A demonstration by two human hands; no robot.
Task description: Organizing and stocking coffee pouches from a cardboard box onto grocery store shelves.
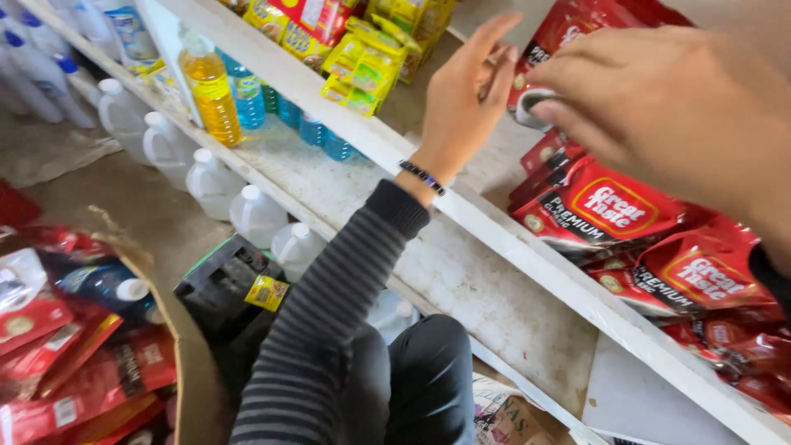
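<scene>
**Near, 2 o'clock.** Right hand [659,107], large and blurred. The fingers are bent and their tips rest on the lower corner of a glossy red foil pouch [568,33]. Whether they pinch it cannot be told.

**12 to 1 o'clock.** Left hand [465,99], fingers straight and spread, laid flat against the pouch's left edge and closed on nothing. A dark beaded bracelet [422,177] sits at the wrist, above a ribbed grey-and-black striped knit sleeve [321,313].

**Step in hand, as judged.** The pouch is held upright above the pile, steadied from two sides and not yet let go. The next move calls for a firm hold on slick foil and a level spot, since the pile slopes.

**3 to 4 o'clock.** Heap of matching red foil pouches [626,214], crinkled, overlapping and lying flat on the upper board.

**Centre.** White painted wooden shelf [511,247], scuffed and dusty, running from 11 to 5 o'clock.

**8 o'clock.** Brown cardboard box [194,363] with a torn rim, full of shiny red sachets [74,371].

**7 o'clock, beyond the box.** Black plastic crate [218,276] on the floor.

**9 to 10 o'clock.** Row of translucent white plastic jugs [255,214] under the shelf.

**11 o'clock, far.** Clear bottle of yellow oil [212,95], with small blue plastic bottles [247,99] just beside it.

**12 o'clock, farthest.** Stacked yellow film packets [362,66].
</scene>
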